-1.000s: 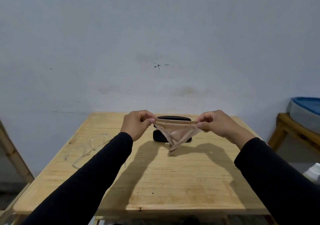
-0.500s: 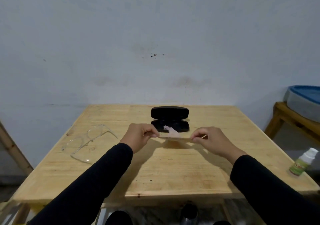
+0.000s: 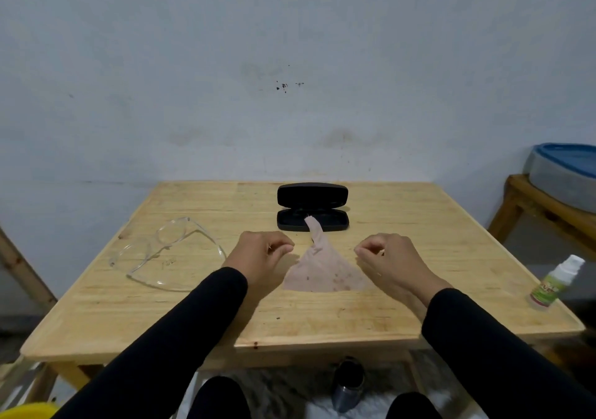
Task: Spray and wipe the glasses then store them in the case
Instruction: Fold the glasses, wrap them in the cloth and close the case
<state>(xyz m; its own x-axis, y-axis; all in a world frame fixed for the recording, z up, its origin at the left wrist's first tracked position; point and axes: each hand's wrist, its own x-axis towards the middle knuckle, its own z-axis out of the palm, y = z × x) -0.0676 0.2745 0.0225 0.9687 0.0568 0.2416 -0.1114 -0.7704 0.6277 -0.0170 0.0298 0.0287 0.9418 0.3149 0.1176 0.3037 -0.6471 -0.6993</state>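
Clear-framed glasses (image 3: 164,254) lie unfolded on the left of the wooden table (image 3: 322,325). At the table's far middle stands a black case (image 3: 312,207), open, its lid upright. A beige wiping cloth (image 3: 322,271) lies flat in a triangle in front of the case, with its narrow tip reaching into the case's lower half. My left hand (image 3: 261,255) rests just left of the cloth and my right hand (image 3: 388,259) just right of it. Both have their fingers curled in and hold nothing. A small white-and-green spray bottle (image 3: 556,284) stands near the right edge.
A wooden side bench (image 3: 529,202) at the right carries a grey tub with a blue lid (image 3: 567,173). The wall runs directly behind the table. Below the front edge are my knees and a dark shoe (image 3: 350,383). A yellow object (image 3: 22,412) shows at the bottom left.
The cloth was stretched in the air between both hands. It came down to the table and now lies flat, let go by both hands. The view has tilted downward.
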